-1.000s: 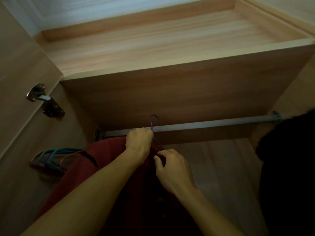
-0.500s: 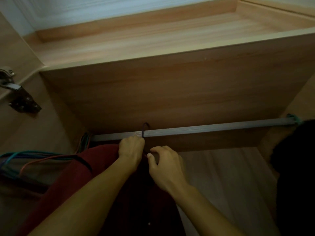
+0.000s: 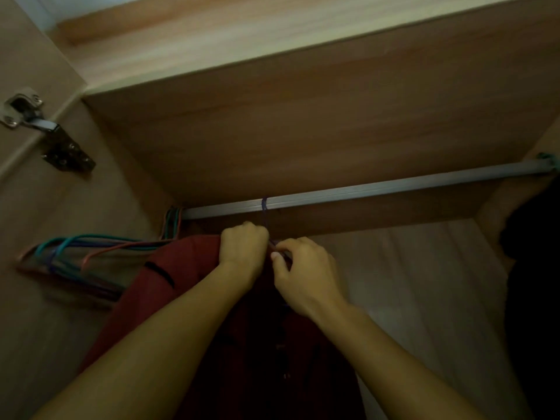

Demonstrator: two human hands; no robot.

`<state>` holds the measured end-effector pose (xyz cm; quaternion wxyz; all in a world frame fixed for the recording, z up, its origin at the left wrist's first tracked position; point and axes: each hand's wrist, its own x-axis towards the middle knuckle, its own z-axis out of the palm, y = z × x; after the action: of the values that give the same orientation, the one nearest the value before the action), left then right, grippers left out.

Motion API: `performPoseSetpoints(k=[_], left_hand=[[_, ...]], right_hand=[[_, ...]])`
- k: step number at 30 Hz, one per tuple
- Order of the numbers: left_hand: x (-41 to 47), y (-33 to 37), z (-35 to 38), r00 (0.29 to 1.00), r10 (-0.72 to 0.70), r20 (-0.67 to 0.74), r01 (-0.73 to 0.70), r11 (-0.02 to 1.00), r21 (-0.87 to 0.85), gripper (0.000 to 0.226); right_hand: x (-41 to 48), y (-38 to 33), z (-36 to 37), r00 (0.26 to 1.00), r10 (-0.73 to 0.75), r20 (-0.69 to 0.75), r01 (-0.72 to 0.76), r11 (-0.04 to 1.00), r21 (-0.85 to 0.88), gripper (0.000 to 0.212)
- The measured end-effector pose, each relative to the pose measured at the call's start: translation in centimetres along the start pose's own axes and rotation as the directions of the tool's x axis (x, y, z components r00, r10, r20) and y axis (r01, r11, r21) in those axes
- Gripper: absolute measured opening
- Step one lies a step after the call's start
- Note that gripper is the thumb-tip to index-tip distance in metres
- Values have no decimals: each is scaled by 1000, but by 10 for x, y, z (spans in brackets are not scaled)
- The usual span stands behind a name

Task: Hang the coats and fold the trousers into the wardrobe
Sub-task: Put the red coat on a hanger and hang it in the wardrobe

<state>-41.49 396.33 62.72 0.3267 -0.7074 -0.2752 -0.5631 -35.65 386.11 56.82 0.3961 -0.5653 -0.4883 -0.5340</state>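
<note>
A dark red coat hangs on a purple hanger whose hook sits over the grey wardrobe rail. My left hand is closed on the hanger's neck and the coat's collar just below the rail. My right hand pinches the hanger wire right beside it, fingers curled. The hanger's shoulders are hidden under the coat and my hands.
Several empty coloured hangers hang at the rail's left end. A metal door hinge sits on the left panel. A wooden shelf board lies just above the rail. A dark garment hangs at the far right.
The hanger's hook, held above the rail a second ago, now rests over the rail. Both hands have dropped slightly below the rail, still together at the hanger's neck.
</note>
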Motion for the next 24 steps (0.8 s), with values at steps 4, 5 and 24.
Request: performPoseSetpoints(k=[4,5,24], left_hand=[[-19,-2,-15,999,4,-52,-9,995,-96,34],[-26,-3,-19,998,13,-60,-21,991,-132,35],[-222,-74,-124,995,-101,6,100,960,-260,42]], right_hand=[[-11,-7,-7,998,54,-12,-54,998,-24,26],[-14,-10,-10,998,65,-26,-66,997,-26,26],[-113,-96,-48,994,67,87,-85,970,227,26]])
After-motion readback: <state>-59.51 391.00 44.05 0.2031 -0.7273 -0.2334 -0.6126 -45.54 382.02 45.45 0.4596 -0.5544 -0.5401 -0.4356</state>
